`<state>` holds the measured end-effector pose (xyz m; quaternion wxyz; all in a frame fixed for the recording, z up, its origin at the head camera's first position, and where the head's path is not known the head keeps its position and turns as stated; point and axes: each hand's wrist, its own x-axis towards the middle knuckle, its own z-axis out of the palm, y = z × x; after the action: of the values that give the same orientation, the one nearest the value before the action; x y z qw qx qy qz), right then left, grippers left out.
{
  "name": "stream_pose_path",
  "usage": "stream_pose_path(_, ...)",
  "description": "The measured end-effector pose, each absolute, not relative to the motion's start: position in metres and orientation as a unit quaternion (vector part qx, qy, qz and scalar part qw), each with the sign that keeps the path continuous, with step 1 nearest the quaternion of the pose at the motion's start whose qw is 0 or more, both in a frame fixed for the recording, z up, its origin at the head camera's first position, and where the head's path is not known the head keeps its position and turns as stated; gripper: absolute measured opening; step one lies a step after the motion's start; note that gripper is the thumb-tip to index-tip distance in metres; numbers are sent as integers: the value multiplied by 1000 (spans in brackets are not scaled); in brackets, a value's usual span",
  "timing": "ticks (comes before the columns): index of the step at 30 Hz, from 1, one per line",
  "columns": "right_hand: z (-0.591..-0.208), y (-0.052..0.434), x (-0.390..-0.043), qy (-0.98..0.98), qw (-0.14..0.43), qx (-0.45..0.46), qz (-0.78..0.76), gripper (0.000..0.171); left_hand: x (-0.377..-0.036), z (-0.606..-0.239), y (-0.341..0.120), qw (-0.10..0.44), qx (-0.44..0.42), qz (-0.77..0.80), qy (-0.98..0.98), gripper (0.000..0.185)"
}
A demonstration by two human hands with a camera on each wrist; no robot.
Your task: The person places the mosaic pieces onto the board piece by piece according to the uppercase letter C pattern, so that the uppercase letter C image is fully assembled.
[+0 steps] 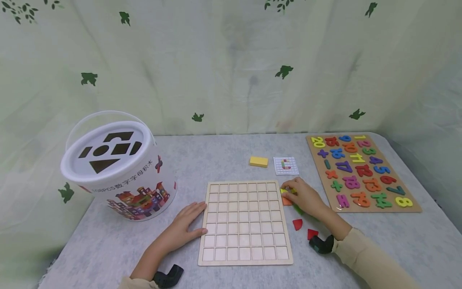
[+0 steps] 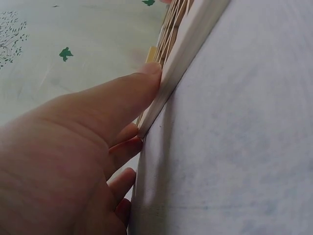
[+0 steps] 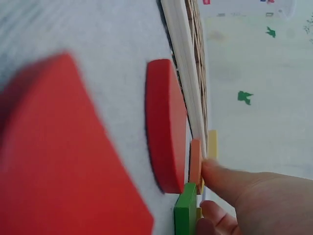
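A pale wooden grid board point(image 1: 245, 222) lies flat in the middle of the table. My left hand point(image 1: 187, 224) rests flat on the table, its thumb point(image 2: 122, 93) pressed against the board's left edge point(image 2: 190, 44). My right hand point(image 1: 303, 196) sits just right of the board with curled fingers pinching a small yellow piece point(image 1: 285, 190). Under that hand lie an orange piece point(image 1: 286, 201) and a green piece point(image 1: 298, 209). In the right wrist view the thumb point(image 3: 230, 181) touches the orange piece point(image 3: 195, 161), with the green piece point(image 3: 185, 215) beside it.
Two red pieces point(image 1: 297, 224) point(image 1: 312, 233) lie right of the board. Behind the board lie a yellow block point(image 1: 258, 161) and a pattern card point(image 1: 286, 165). A number puzzle board point(image 1: 361, 170) sits far right. A white bucket point(image 1: 119, 164) with a shape-sorter lid stands at the left.
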<state>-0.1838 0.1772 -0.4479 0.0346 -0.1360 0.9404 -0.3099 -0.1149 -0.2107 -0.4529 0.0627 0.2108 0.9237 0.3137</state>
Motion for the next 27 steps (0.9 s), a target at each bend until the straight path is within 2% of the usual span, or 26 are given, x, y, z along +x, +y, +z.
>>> stream_pose_path(7, -446, 179, -184, 933, 33, -138, -330, 20, -114, -452, -210, 59, 215, 320, 921, 73)
stream_pose_path(17, -443, 189, -187, 916, 61, -208, -336, 23, -114, -452, -211, 56, 216, 322, 920, 73)
stream_pose_path(22, -442, 190, -185, 918, 78, -186, -341, 17, -114, -452, -211, 63, 212, 324, 920, 74)
stream_pose_path(27, -440, 184, -184, 933, 76, -151, -319, 22, -114, -452, -211, 69, 210, 326, 919, 74)
